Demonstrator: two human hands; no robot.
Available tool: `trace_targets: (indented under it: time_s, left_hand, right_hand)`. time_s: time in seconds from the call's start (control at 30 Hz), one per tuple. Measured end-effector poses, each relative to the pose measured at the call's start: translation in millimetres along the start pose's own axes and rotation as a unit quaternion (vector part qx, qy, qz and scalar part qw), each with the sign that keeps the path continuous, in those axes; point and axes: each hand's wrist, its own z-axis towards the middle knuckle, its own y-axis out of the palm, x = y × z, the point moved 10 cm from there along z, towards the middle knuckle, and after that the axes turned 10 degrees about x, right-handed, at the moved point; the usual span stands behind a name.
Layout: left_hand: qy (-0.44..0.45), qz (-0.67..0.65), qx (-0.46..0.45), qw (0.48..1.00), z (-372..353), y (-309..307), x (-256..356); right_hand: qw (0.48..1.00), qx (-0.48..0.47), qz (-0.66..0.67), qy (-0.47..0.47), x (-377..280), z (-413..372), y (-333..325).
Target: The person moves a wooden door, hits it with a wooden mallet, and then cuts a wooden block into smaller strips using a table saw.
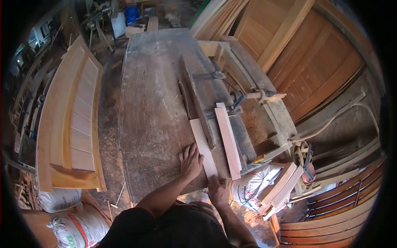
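A pale wooden strip [202,144] lies on the saw table [153,103], its far end just short of the saw blade [183,97] and its long side against the dark fence rail [198,101]. My left hand [190,161] lies flat on the table with its fingers against the strip's left edge. My right hand [218,191] grips the strip's near end at the table's front edge. A second pale strip [228,140] rests to the right of the fence, untouched.
Clamps [248,97] hold the fence on the right. A louvred wooden door panel [70,124] leans at the left, more doors [306,53] at the right. White sacks [76,227] and wood offcuts [285,186] lie on the floor near me.
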Motion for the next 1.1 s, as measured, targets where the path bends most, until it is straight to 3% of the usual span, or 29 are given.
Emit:
trace_targets:
  time_s: [0.3,0.57,0.67,0.87,0.97,1.0,1.1]
  left_hand:
    - [0.003,0.039,0.002,0.999,6,5,-2]
    - [-0.019,0.026,0.014,0.999,27,8,-13]
    - [-0.013,0.019,0.001,1.000,24,10,-13]
    - [-0.003,-0.019,-0.010,1.000,-9,2,-2]
    - [-0.015,-0.029,0.017,0.999,5,2,-10]
    - [-0.015,-0.027,0.016,0.999,4,2,-9]
    - [-0.014,-0.022,0.024,0.999,10,-3,-10]
  right_hand:
    - [0.999,0.015,-0.018,-0.045,-9,16,5]
    - [0.999,-0.010,-0.040,-0.018,-7,42,21]
    - [0.998,0.003,0.012,0.066,9,50,34]
    - [0.999,0.034,0.010,0.039,-11,99,39]
    - [0.999,-0.040,0.027,0.004,-10,112,59]
    - [0.999,-0.019,-0.020,-0.020,-12,110,52]
    - [0.962,-0.067,-0.013,-0.266,-26,82,43]
